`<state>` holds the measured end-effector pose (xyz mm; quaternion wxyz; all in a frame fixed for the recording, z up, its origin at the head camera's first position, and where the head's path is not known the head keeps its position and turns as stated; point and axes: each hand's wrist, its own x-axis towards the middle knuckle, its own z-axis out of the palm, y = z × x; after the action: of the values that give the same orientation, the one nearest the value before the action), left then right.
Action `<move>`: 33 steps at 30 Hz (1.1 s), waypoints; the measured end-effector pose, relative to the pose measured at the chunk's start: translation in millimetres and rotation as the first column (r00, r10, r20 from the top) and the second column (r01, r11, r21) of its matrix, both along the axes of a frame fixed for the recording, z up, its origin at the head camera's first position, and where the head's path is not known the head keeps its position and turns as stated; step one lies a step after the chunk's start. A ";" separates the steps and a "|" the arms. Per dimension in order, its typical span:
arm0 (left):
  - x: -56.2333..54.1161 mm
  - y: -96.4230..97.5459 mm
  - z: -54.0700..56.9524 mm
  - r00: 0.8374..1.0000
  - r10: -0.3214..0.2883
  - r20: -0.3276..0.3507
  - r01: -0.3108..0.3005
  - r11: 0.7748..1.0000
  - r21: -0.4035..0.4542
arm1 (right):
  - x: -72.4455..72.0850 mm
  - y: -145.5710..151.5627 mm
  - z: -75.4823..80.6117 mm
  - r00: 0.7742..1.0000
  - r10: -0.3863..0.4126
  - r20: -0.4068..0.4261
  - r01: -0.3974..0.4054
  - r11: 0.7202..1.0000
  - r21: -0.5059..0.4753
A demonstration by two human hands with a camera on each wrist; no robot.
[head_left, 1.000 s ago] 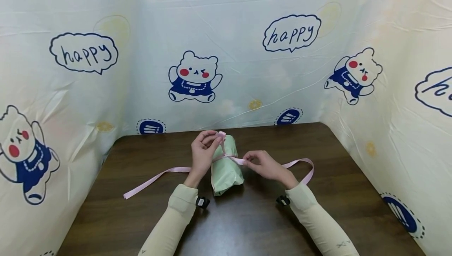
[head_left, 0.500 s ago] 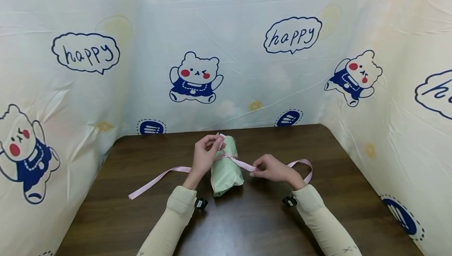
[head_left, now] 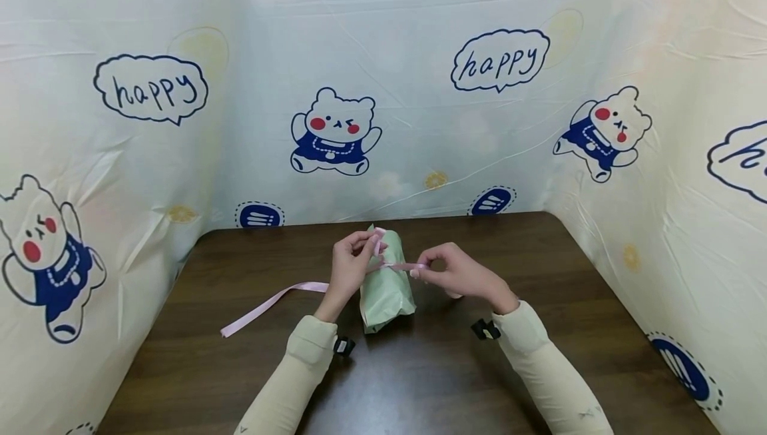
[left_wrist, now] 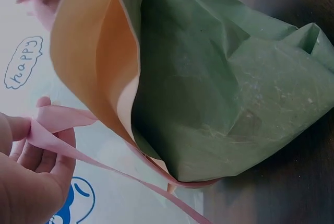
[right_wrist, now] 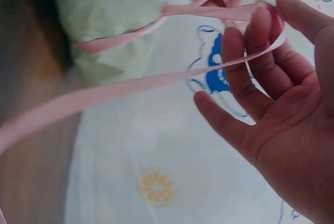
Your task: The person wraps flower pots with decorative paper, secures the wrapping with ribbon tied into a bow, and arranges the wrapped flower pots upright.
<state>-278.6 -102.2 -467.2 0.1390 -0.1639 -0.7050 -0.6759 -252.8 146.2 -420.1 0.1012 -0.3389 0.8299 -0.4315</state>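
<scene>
A pale green wrapped bundle point(head_left: 388, 302) lies on the table, with a pink ribbon point(head_left: 263, 310) round its middle. My left hand point(head_left: 350, 267) pinches a doubled piece of the ribbon just above the bundle's left side, between thumb and fingers. To the right of the bundle, my right hand point(head_left: 460, 271) pinches the other ribbon part and holds it out level. The right wrist view shows this ribbon point(right_wrist: 125, 85) looping over the right fingers point(right_wrist: 237, 67), its tail running down left. A cream-coloured inner side of the wrapping point(left_wrist: 94, 51) shows in the left wrist view.
The dark wooden table point(head_left: 383, 395) carries the bundle, and a ribbon tail stretches over its left part. A printed cloth point(head_left: 407, 128) with bears and "happy" bubbles hangs round the back and sides.
My right hand drew the ribbon out rightward, then came back a little left and up. The ribbon loop behind the right wrist has gone from sight. My left hand has barely shifted.
</scene>
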 end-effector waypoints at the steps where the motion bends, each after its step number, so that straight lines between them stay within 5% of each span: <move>1: -0.1 0.3 0.5 1.000 0.006 -0.001 -0.006 1.000 -0.001 | 0.4 -2.1 3.9 1.000 0.004 -0.018 -0.004 1.000 -0.010; 6: -0.6 0.4 1.6 1.000 0.011 0.003 -0.011 1.000 -0.001 | -1.4 -13.9 18.7 0.991 0.021 -0.133 -0.021 1.000 0.001; 20: 2.2 1.4 3.8 1.000 0.023 0.021 -0.023 0.999 -0.024 | -17.7 -44.9 36.4 0.975 0.042 -0.218 -0.033 0.998 0.046; 33: 4.5 -2.5 0.3 0.998 -0.070 -0.011 0.068 0.991 -0.112 | -33.4 -64.1 41.9 0.935 0.110 -0.336 -0.081 0.992 0.099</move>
<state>-274.2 -104.7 -467.0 0.1116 -0.2007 -0.7344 -0.6387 -286.2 82.1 -378.2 -0.0092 -0.4437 0.8348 -0.3258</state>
